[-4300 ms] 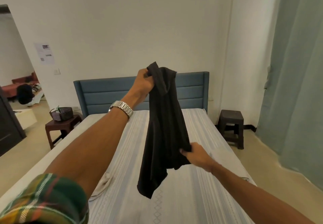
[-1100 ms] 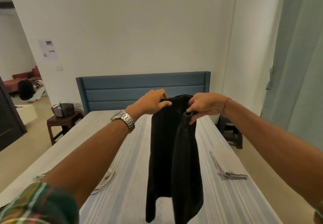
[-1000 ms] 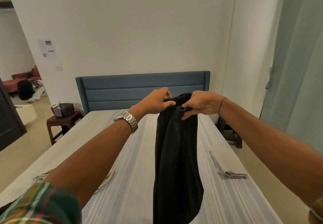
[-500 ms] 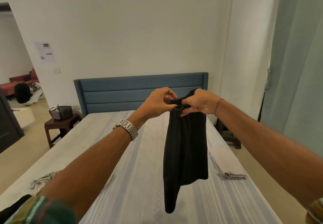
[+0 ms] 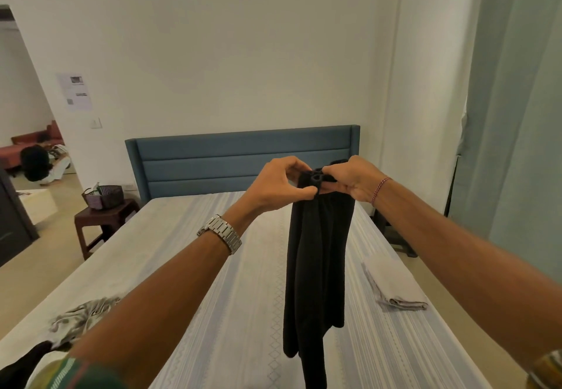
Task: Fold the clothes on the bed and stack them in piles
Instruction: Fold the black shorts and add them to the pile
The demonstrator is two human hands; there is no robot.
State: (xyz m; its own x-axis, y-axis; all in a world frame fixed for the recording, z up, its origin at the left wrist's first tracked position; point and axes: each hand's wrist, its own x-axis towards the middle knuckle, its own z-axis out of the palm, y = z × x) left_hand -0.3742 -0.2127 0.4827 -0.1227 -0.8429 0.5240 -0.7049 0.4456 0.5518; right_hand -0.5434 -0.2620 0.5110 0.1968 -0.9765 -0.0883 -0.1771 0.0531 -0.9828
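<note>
Fingers of both hands now pinch the black garment's top edge together, where a second ago they held it apart, so it hangs doubled lengthwise above the bed. One folded grey cloth lies right; unfolded clothes wait left.

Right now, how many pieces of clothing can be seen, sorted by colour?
Black: 2, the garment held up and a piece at the bed's near left corner.
Grey: 2, the folded piece and a crumpled one.
Total: 4
</note>
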